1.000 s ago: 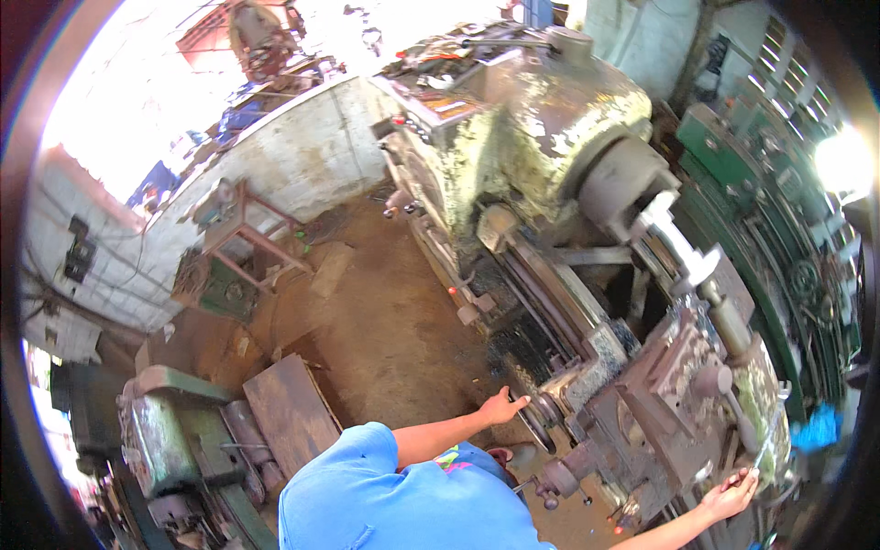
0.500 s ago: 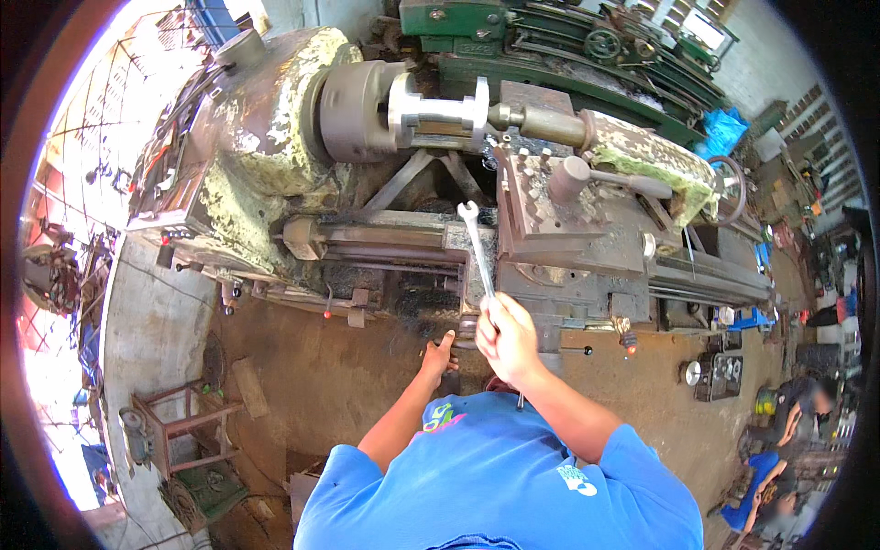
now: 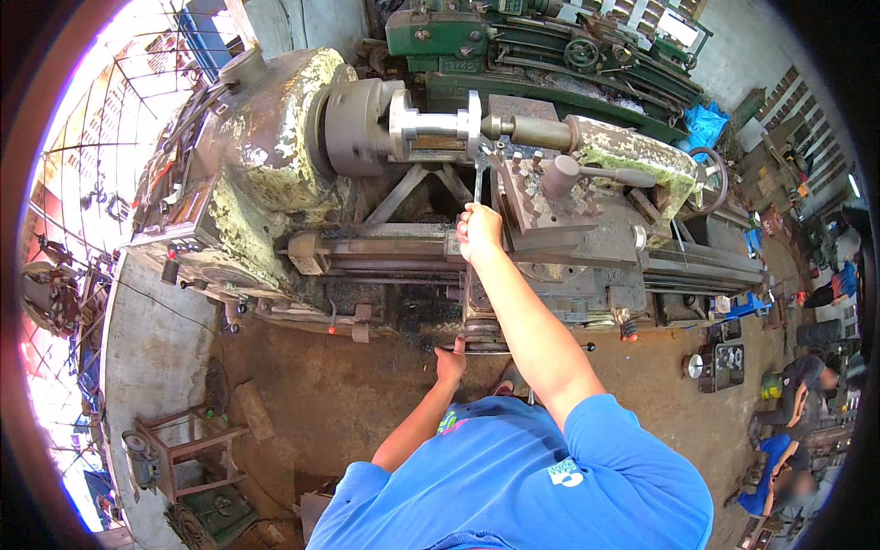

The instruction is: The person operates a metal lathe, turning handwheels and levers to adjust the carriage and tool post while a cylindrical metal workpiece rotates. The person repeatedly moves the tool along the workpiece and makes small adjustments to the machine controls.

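Observation:
My right hand (image 3: 479, 229) is closed around a spanner (image 3: 478, 186), reaching forward over the lathe carriage. The spanner's far end is up by the tool post (image 3: 536, 197), just below the right flange of a shiny spool-shaped metal workpiece (image 3: 438, 125); whether it touches cannot be made out. That workpiece sits between the grey chuck (image 3: 356, 128) and the tailstock centre (image 3: 500, 126). Low at the front of the carriage, my left hand (image 3: 450, 365) grips the rim of a handwheel (image 3: 484, 337), its thumb upward and its other fingers partly hidden.
A green lathe (image 3: 550, 69) stands behind. To the right of the tool post is the tailstock handwheel (image 3: 713, 183). A wooden stand (image 3: 192, 435) is on the floor at left, a black crate (image 3: 729, 365) at right. Two people (image 3: 775, 467) sit at far right.
My right hand has moved forward and slightly left, carrying the spanner's end up to the tool post by the workpiece. The left hand stays at the handwheel. The view has shifted slightly.

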The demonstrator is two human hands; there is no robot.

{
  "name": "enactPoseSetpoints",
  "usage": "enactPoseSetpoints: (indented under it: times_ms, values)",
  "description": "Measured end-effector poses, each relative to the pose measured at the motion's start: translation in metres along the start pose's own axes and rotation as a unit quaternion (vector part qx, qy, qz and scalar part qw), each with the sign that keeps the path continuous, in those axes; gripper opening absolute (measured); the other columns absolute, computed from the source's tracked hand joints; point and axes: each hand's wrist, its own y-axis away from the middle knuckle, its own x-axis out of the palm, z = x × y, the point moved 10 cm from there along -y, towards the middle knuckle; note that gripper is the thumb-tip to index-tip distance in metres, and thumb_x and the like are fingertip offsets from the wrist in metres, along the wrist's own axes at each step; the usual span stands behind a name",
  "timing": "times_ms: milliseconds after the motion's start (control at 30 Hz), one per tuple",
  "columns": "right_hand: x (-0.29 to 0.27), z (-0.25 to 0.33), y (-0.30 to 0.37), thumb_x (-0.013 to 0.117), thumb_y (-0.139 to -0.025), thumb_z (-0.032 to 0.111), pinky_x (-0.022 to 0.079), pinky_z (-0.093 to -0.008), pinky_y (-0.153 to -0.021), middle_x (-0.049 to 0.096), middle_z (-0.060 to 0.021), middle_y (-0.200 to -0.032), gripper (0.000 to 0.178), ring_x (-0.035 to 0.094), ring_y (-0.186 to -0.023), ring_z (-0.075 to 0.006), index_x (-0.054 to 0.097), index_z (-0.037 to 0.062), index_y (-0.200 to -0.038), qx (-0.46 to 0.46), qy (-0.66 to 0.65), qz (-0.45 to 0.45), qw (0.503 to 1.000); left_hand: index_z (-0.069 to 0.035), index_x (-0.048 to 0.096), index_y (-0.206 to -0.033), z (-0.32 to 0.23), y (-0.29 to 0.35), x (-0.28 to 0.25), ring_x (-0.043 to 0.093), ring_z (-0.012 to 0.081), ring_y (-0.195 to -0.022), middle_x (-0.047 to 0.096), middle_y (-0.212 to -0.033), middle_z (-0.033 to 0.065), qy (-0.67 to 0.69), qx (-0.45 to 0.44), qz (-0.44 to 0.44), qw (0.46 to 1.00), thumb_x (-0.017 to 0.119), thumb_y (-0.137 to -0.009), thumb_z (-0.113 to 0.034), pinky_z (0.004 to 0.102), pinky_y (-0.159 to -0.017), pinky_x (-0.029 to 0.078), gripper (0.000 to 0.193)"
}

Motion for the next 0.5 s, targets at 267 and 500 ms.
enactPoseSetpoints:
  times_ms: [267,500]
  values:
    - [-0.038,-0.030,0.035,0.046,-0.096,0.013,0.027,-0.0255,-0.032,0.048,-0.0028,-0.061,0.012,0.039,-0.038,-0.0113,0.053,0.0041,-0.093,0.020,0.107,0.000,0.994,0.014,0.038,-0.126,-0.001,0.007,0.000,0.061,0.0442,-0.106,0.060,-0.109,0.0378,-0.008,-0.022,0.026,0.999,0.053,-0.084,-0.070,0.0441,-0.087,0.048,0.095]
    - [-0.060,-0.059,0.048,0.043,-0.096,0.012,0.028,-0.0270,-0.032,0.045,-0.0011,-0.057,0.017,0.039,-0.038,-0.0115,0.054,0.0048,-0.086,0.007,0.133,0.028,0.991,0.015,0.037,-0.127,0.001,-0.002,0.000,0.059,0.0446,-0.110,0.059,-0.113,0.0369,0.006,-0.003,0.005,1.000,0.054,-0.085,-0.068,0.0437,-0.090,0.047,0.095]
